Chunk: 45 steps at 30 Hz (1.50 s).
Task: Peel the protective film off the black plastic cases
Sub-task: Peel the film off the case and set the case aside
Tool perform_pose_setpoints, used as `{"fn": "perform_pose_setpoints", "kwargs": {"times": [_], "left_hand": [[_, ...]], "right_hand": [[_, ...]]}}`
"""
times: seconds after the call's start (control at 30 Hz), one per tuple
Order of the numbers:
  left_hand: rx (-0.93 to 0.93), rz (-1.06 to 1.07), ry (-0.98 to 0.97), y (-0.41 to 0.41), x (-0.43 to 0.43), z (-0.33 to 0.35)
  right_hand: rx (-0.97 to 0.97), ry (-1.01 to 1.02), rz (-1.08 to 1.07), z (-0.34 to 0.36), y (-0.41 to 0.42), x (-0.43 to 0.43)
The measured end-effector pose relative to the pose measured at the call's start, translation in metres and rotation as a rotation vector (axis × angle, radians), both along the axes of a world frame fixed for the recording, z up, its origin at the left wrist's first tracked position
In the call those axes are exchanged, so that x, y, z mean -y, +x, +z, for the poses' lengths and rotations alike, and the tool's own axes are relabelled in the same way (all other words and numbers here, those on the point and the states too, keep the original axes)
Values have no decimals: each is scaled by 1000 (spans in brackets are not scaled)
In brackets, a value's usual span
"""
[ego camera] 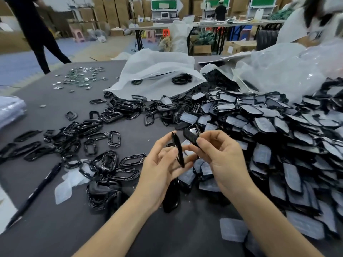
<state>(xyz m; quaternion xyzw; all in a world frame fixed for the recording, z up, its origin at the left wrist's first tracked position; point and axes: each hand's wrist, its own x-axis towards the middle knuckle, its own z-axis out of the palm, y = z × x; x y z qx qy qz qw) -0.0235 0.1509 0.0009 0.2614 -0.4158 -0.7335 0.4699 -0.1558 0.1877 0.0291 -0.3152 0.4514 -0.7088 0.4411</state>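
My left hand holds a thin black frame piece edge-on between thumb and fingers, above the dark table. My right hand pinches a black plastic case at its lower end, just right of the frame piece. A big heap of black cases with pale film on them fills the right side. Glossy black frames lie scattered at the left centre. Peeled pale film scraps lie left of my left arm.
A black pen lies at the left front. White plastic bags with more black parts sit at the back, beside a patch of small shiny pieces. A person in black stands at the far left; another sits at the far right.
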Motion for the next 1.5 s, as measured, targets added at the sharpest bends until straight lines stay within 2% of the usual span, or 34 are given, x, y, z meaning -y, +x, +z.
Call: {"fn": "perform_pose_setpoints", "kwargs": {"times": [0.13, 0.47, 0.87, 1.17, 1.5], "left_hand": [[-12, 0, 23, 1, 2, 0], [-30, -58, 2, 0, 5, -5], [15, -91, -6, 2, 4, -5], [-5, -42, 36, 2, 4, -1], [23, -94, 64, 6, 7, 3]], "right_hand": [[99, -11, 41, -1, -4, -2], [64, 28, 109, 3, -3, -5], [214, 48, 147, 6, -4, -7], [199, 60, 147, 5, -3, -8], [127, 35, 121, 4, -1, -8]]}}
